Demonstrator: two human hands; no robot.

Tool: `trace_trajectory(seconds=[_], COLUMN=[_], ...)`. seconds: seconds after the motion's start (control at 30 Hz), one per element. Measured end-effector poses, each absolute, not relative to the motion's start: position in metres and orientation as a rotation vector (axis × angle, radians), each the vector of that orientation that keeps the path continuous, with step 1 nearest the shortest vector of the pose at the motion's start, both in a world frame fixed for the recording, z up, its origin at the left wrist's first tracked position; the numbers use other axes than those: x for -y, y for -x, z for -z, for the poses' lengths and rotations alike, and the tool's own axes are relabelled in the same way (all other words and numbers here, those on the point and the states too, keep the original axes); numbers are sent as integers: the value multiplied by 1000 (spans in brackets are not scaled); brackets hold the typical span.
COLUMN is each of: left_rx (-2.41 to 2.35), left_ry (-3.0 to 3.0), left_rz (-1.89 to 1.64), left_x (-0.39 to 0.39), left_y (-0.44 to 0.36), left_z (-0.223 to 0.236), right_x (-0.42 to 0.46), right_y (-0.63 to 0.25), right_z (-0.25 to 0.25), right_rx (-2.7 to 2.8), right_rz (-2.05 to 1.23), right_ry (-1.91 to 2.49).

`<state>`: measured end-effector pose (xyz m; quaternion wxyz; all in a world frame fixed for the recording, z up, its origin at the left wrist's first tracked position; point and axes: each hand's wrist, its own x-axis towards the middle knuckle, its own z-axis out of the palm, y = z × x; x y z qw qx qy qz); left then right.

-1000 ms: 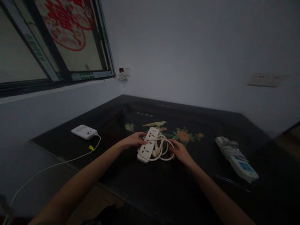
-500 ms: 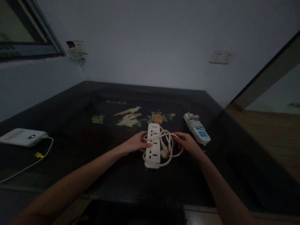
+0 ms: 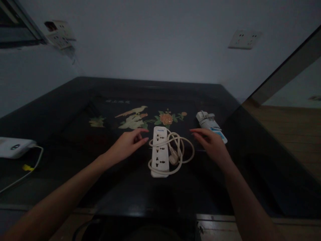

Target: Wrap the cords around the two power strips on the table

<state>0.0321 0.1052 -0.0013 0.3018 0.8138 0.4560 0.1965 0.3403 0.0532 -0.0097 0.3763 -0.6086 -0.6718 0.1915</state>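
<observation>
A white power strip [image 3: 160,155] lies on the dark table, its long side pointing away from me. Its pale cord [image 3: 184,155] is looped loosely over the strip and to its right, and the plug [image 3: 173,158] rests among the loops. To the left of the strip is my left hand [image 3: 129,142], thumb and fingers apart, holding nothing. My right hand [image 3: 209,142] hovers right of the cord with its fingers parted and nothing in them. It partly covers a second power strip [image 3: 207,121], white and blue, which has its grey cord wound around it.
At the left edge a white device [image 3: 17,147] has a cable [image 3: 37,162] with a yellow tag. The dark table [image 3: 120,187] bears a bird-and-flower picture [image 3: 165,118]. Wall sockets [image 3: 244,39] sit behind it, and a wooden floor [image 3: 286,134] shows at right.
Both hands have let go of the power strip and its cord and moved apart, left hand leftward, right hand rightward. The strip stays on the table. The view has tilted down slightly.
</observation>
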Motion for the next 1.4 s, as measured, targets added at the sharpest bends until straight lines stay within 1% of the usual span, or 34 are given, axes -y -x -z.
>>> trace_trajectory(seconds=[0.1, 0.23, 0.37, 0.47, 0.53, 0.6, 0.67, 0.73, 0.83, 1.07, 1.3, 1.4], left_rx=[-1141, -960, -926, -935, -839, -740, -736, -815, -912, -924, -928, -938], left_ry=[-2362, -2558, -2388, -2340, -2432, -2574, -2672, -2736, -2820, -2881, -2856, -2877], left_rz=[-682, -844, -1095, -1197, -1053, -713, -342, -128, -71, 39, 77, 0], left_x=[-103, -102, -107, -108, -107, -106, -106, -107, -109, -104, -104, -103], left_y=[-37, -57, -77, -88, -92, -94, -95, -95, -96, -107, -111, -112], left_z=[-9, -22, -59, -83, -85, -78, -67, -58, -51, -31, -17, -18], right_x=[-46, -38, -30, -27, -26, -25, -24, -21, -16, -11, -11, -11], right_y=[-332, -316, -304, -297, -295, -294, -294, -293, -290, -285, -284, -284], right_z=[0, -1, 3, 6, 7, 6, 5, 2, 0, 1, 1, 0], right_rx=[1682, 1856, 1983, 2089, 2180, 2275, 2338, 2354, 2334, 2347, 2350, 2313], right_rz=[-415, -274, -250, -248, -228, -208, -189, -160, -95, 64, -70, -138], right_ry=[1496, 1393, 1258, 1192, 1224, 1303, 1395, 1476, 1562, 1710, 1794, 1847])
